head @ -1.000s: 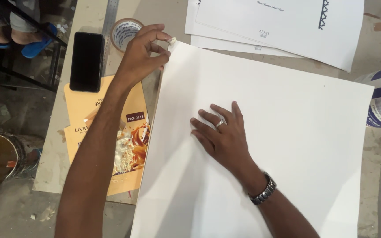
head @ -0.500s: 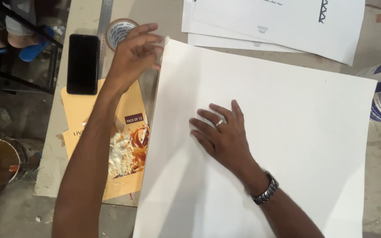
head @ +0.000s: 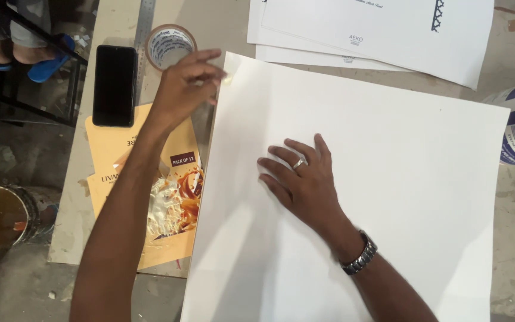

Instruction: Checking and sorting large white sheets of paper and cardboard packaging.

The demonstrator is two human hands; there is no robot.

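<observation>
Pinching at the far-left corner of the big white sheet, the fingertips of the left hand are drawn together, and a small bit of clear tape seems to be caught between them right at that corner, though it's too small to be called for sure. The right hand is laid flat near the middle of the sheet, fingers spread apart, nothing gripped, a ring on one finger and a metal watch at the wrist. So the sheet is pinned down by the palm while the corner gets handled.

Progress-wise, probably early days: the sheet is laid out over the table, overhanging its near edge, and only that one corner is being dealt with. No tape can be made out on the other corners that show, so most of it looks left to do.

Just beyond the left hand, by the table's far edge, a roll of brown packing tape is sat beside a steel ruler. A black phone is lying on an orange packet along the left edge. Printed sheets are stacked at the far edge, touching the white one.
</observation>
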